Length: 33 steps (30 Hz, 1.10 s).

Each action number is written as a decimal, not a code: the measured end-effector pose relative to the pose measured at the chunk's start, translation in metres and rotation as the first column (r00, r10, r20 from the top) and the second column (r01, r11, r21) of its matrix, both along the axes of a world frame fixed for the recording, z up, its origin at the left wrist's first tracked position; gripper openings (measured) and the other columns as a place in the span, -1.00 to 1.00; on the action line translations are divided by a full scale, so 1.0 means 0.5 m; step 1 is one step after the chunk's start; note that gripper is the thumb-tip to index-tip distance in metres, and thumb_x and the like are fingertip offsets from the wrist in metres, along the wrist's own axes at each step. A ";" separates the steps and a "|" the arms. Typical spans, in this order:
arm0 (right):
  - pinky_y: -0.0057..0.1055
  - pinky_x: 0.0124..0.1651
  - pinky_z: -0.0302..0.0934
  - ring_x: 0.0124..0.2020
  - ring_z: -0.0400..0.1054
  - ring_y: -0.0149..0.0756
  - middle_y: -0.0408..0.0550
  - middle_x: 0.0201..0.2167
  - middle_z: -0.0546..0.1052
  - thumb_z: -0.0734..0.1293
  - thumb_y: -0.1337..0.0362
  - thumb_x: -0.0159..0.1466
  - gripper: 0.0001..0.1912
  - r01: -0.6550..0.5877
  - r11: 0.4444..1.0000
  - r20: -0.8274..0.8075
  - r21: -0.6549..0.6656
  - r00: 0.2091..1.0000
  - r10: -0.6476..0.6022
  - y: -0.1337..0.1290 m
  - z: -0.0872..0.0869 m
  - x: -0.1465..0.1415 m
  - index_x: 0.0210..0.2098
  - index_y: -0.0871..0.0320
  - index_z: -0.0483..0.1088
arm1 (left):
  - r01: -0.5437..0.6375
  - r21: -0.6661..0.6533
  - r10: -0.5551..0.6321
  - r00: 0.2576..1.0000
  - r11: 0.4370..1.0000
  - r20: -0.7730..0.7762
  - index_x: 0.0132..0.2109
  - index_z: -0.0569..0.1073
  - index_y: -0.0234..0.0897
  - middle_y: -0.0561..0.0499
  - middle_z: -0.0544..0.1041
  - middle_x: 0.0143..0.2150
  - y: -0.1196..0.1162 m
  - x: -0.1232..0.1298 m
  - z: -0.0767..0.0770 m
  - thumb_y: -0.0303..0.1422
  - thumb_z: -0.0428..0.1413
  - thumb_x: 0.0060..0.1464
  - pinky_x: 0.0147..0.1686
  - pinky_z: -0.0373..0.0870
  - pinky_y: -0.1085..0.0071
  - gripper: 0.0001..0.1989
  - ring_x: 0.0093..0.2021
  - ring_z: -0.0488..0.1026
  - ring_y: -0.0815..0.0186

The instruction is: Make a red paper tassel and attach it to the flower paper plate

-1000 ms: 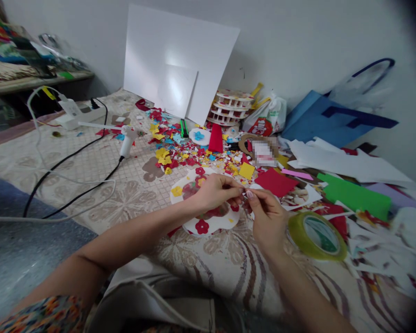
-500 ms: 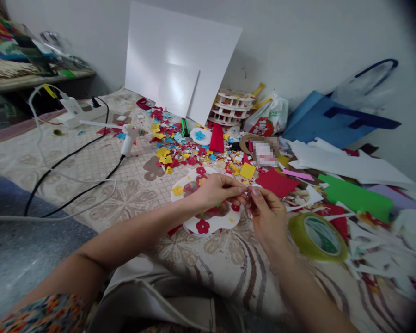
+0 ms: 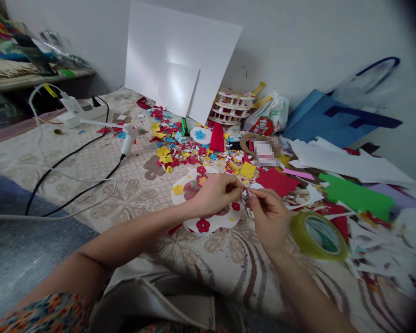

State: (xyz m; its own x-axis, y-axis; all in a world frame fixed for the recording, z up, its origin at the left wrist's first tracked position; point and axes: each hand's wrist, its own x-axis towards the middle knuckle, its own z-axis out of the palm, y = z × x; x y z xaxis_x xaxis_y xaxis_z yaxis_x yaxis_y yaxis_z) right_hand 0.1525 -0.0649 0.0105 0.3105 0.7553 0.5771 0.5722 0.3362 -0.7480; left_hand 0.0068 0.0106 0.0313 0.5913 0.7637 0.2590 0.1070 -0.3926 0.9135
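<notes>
Above a white scalloped piece [image 3: 217, 225] with red and yellow paper flowers, my left hand [image 3: 217, 192] is closed in a pinch. My right hand [image 3: 268, 212] pinches as well, its fingertips meeting those of my left hand just past the piece's right edge. Whatever lies between the fingertips is too small to make out. A red flower [image 3: 203, 225] shows near the front edge of the piece, and a yellow one [image 3: 178, 189] at its left. Part of the piece is hidden under my left hand.
A glue gun [image 3: 127, 141] with a black cable stands at the left, near a power strip [image 3: 79, 115]. Paper scraps [image 3: 194, 152] lie behind the hands. Right are a tape roll [image 3: 319, 236], green sheet [image 3: 357, 196] and blue bag [image 3: 319, 118]. A white board [image 3: 180, 51] leans on the wall.
The fingers of both hands have shifted slightly where they meet. My right hand's fingers look more drawn together, and its wrist is a little further right.
</notes>
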 end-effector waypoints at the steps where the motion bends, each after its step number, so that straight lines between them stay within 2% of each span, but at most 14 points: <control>1: -0.35 -0.34 0.30 -0.39 0.39 -0.32 -0.07 -0.36 0.51 0.35 0.25 0.23 -0.87 0.002 1.000 0.005 0.008 1.000 -0.002 0.000 0.000 -0.001 -0.27 0.10 0.53 | 0.001 -0.014 -0.001 1.000 1.000 0.006 -0.35 0.53 -0.38 0.02 0.52 -0.49 0.000 0.000 0.001 -0.46 0.09 0.05 -0.47 0.29 0.58 -0.88 -0.49 0.40 0.46; 4: -0.39 -0.41 0.26 -0.45 0.35 -0.37 -0.09 -0.38 0.51 0.37 0.21 0.21 -0.85 -0.023 0.999 -0.126 -0.041 0.992 0.018 0.004 -0.005 -0.003 -0.27 0.11 0.54 | 0.071 -0.200 -0.053 0.994 0.977 0.094 -0.38 0.49 -0.38 0.04 0.50 -0.52 0.003 0.003 0.000 -0.47 0.08 0.05 -0.48 0.31 0.58 -0.89 -0.52 0.40 0.48; 8: -0.48 -0.57 0.12 -0.60 0.23 -0.46 -0.17 -0.56 0.44 0.42 0.12 0.15 -0.78 -0.120 0.983 -0.458 -0.138 0.888 0.044 0.016 -0.015 0.001 -0.32 0.15 0.54 | 0.187 -0.483 -0.083 0.970 0.855 0.230 -0.39 0.48 -0.42 0.04 0.51 -0.51 0.012 0.009 -0.003 -0.47 0.10 0.08 -0.46 0.37 0.59 -0.89 -0.54 0.41 0.53; 10: -0.49 -0.56 0.11 -0.59 0.23 -0.46 -0.17 -0.58 0.43 0.44 0.11 0.13 -0.77 -0.164 0.975 -0.546 -0.152 0.836 0.055 0.020 -0.018 0.003 -0.33 0.15 0.54 | 0.217 -0.530 -0.087 0.962 0.820 0.259 -0.37 0.50 -0.44 0.03 0.52 -0.51 0.015 0.012 -0.004 -0.46 0.13 0.08 -0.47 0.38 0.61 -0.90 -0.55 0.41 0.54; 12: -0.49 -0.55 0.11 -0.58 0.23 -0.46 -0.17 -0.57 0.45 0.45 0.13 0.12 -0.78 -0.178 0.973 -0.573 -0.147 0.817 0.062 0.022 -0.019 0.005 -0.33 0.15 0.54 | 0.229 -0.533 -0.089 0.957 0.814 0.275 -0.35 0.51 -0.44 0.02 0.53 -0.50 0.017 0.013 -0.006 -0.45 0.16 0.07 -0.47 0.38 0.62 -0.90 -0.55 0.42 0.54; 17: -0.48 -0.53 0.12 -0.58 0.23 -0.47 -0.18 -0.54 0.45 0.43 0.15 0.14 -0.80 -0.112 0.987 -0.455 -0.118 0.889 0.047 0.015 -0.019 0.003 -0.31 0.13 0.55 | 0.206 -0.472 -0.087 0.961 0.857 0.263 -0.34 0.52 -0.43 0.03 0.53 -0.50 0.014 0.011 -0.011 -0.45 0.16 0.06 -0.44 0.41 0.59 -0.91 -0.54 0.43 0.53; 23: -0.40 -0.40 0.24 -0.43 0.34 -0.38 -0.10 -0.38 0.50 0.37 0.24 0.22 -0.87 -0.025 0.999 -0.121 -0.023 0.992 0.023 0.000 -0.006 -0.004 -0.27 0.10 0.54 | 0.151 -0.386 -0.082 0.978 0.910 0.190 -0.40 0.48 -0.40 0.05 0.50 -0.53 0.008 0.007 -0.008 -0.46 0.12 0.06 -0.52 0.34 0.61 -0.90 -0.56 0.41 0.51; 25: -0.39 -0.37 0.26 -0.40 0.36 -0.36 -0.09 -0.37 0.50 0.36 0.28 0.22 -0.88 -0.011 1.000 -0.050 0.021 0.999 0.012 -0.003 -0.004 -0.005 -0.26 0.10 0.54 | 0.149 -0.409 -0.074 0.978 0.900 0.193 -0.42 0.47 -0.41 0.06 0.49 -0.55 0.007 0.007 -0.005 -0.52 0.10 0.03 -0.52 0.33 0.62 -0.91 -0.57 0.40 0.52; 27: -0.39 -0.37 0.25 -0.40 0.36 -0.36 -0.09 -0.37 0.50 0.37 0.28 0.22 -0.88 -0.018 1.000 -0.057 0.018 0.998 0.019 -0.002 -0.004 -0.006 -0.26 0.10 0.54 | 0.154 -0.478 -0.055 0.975 0.865 0.215 -0.44 0.45 -0.41 0.08 0.46 -0.57 0.006 0.009 -0.001 -0.56 0.09 0.01 -0.52 0.33 0.62 -0.90 -0.58 0.39 0.53; 30: -0.44 -0.46 0.20 -0.48 0.31 -0.41 -0.12 -0.41 0.49 0.39 0.22 0.19 -0.89 -0.109 0.993 -0.257 -0.048 0.962 0.093 0.003 -0.007 -0.006 -0.31 0.09 0.55 | 0.202 -0.604 -0.049 0.965 0.771 0.259 -0.44 0.43 -0.41 0.09 0.44 -0.60 0.003 0.013 0.002 -0.57 0.09 0.02 -0.53 0.33 0.61 -0.90 -0.61 0.38 0.54; 31: -0.47 -0.51 0.16 -0.52 0.28 -0.43 -0.15 -0.46 0.48 0.40 0.20 0.18 -0.88 -0.159 0.985 -0.372 -0.065 0.920 0.124 0.007 -0.008 -0.005 -0.32 0.09 0.55 | 0.223 -0.633 -0.055 0.960 0.741 0.273 -0.45 0.43 -0.41 0.08 0.45 -0.59 0.003 0.014 0.002 -0.55 0.10 0.03 -0.53 0.33 0.61 -0.89 -0.61 0.38 0.54; 33: -0.52 -0.58 0.09 -0.59 0.23 -0.49 -0.19 -0.53 0.46 0.44 0.16 0.13 -0.87 -0.246 0.966 -0.603 -0.073 0.783 0.154 0.013 -0.006 -0.003 -0.37 0.07 0.54 | 0.262 -0.659 -0.076 0.952 0.705 0.297 -0.43 0.46 -0.42 0.05 0.49 -0.55 0.003 0.014 -0.001 -0.50 0.14 0.05 -0.51 0.33 0.60 -0.90 -0.59 0.40 0.53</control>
